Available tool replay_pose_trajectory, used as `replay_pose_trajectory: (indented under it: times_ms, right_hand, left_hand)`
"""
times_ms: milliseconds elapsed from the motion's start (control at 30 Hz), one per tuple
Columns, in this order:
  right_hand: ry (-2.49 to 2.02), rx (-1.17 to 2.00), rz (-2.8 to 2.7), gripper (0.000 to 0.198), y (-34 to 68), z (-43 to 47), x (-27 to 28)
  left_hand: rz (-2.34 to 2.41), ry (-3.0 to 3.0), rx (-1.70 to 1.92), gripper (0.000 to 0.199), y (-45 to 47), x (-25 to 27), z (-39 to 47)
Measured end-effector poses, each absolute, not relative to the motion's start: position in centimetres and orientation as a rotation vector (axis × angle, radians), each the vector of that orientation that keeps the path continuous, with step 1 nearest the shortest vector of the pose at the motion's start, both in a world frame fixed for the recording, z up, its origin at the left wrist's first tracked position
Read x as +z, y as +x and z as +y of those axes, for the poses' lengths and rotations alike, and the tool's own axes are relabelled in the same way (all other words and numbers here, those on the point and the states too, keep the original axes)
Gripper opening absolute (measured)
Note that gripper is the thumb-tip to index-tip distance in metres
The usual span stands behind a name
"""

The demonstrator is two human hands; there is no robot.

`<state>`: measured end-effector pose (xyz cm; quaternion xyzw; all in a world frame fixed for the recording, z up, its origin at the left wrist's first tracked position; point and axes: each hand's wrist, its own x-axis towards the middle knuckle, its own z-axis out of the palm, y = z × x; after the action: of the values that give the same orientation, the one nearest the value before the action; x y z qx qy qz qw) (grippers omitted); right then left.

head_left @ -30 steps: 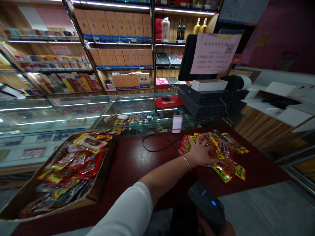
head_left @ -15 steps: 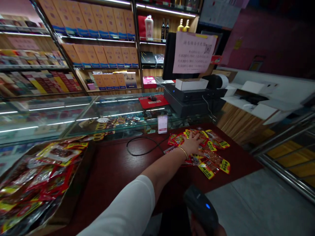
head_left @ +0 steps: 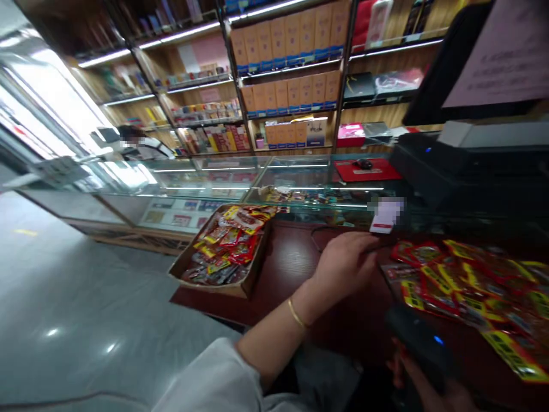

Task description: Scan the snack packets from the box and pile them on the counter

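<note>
1. Extends the left hand (head_left: 343, 260) over the dark red tabletop (head_left: 291, 260), back of the hand toward the camera, fingers bent and pointing right, a little blurred.
2. Has the left grip partly curled; cannot tell whether pressed together or pinching anything, nor whether touching the tabletop.
3. Wears a gold-coloured bangle (head_left: 297, 313) at the left wrist, with a white sleeve (head_left: 223, 375) farther up the arm.
4. Grasps a black barcode scanner (head_left: 420, 337) in the right hand (head_left: 422, 380), with the right grip closed around the handle and a blue light lit on top.
5. Holds the scanner near the tabletop's front, close to the loose snack packets (head_left: 463, 280).
6. Includes those red-and-yellow packets in an overlapping spread on the tabletop's right part, just right of the left hand.
7. Includes more packets heaped in an open cardboard carton (head_left: 231, 290) at the tabletop's left end, well apart from the spread.
8. Shows a small card (head_left: 383, 220), partly pixelated, just beyond the left hand, with a thin black cable (head_left: 315, 240) nearby.
9. Reveals, behind the tabletop, a glass display case (head_left: 206, 177), a computer mouse (head_left: 364, 164) on a red mat (head_left: 381, 171), and a monitor (head_left: 429, 80) at right.
10. Includes, farther back at left, another person (head_left: 152, 149) in white behind the display case.
</note>
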<state>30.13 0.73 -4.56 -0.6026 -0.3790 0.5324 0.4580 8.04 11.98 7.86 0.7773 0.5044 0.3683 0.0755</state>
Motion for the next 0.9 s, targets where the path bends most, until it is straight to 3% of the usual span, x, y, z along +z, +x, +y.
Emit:
replay_pose_trajectory:
  times_ms: [67, 167, 367, 600, 667, 833, 900]
  right_hand:
    - [-1.344, 1.446, -0.894, 0.049, 27.5, 2.5, -5.1]
    - [-1.196, 1.577, -0.836, 0.048, 24.4, 4.0, -5.6]
    - [-1.225, 1.630, -0.747, 0.053, 24.9, 4.6, -7.5]
    - [-1.189, 1.606, -0.810, 0.050, 24.8, 4.6, -7.1]
    - [-1.149, 1.611, -0.864, 0.049, 24.5, 4.4, -6.7]
    - [-1.046, 1.598, -0.898, 0.045, 24.0, 4.0, -6.4]
    - [-1.029, 1.588, -0.902, 0.045, 23.8, 3.9, -6.3]
  left_hand:
    - [1.796, 2.125, 1.386, 0.031, 1.1, 8.1, 7.3]
    - [2.327, 1.813, 1.460, 0.025, -8.7, 7.4, 1.5]
    - [2.791, 1.541, 0.782, 0.034, -20.9, 6.1, -2.4]
    - [2.791, 1.654, 0.248, 0.051, -24.1, 7.0, 3.3]
    - [2.795, 1.637, 0.159, 0.046, -24.1, 7.3, 4.6]
    - [2.875, 1.463, 0.127, 0.039, -22.3, 9.9, 3.0]
    - [3.007, 1.280, 0.321, 0.039, -20.5, 10.8, 0.5]
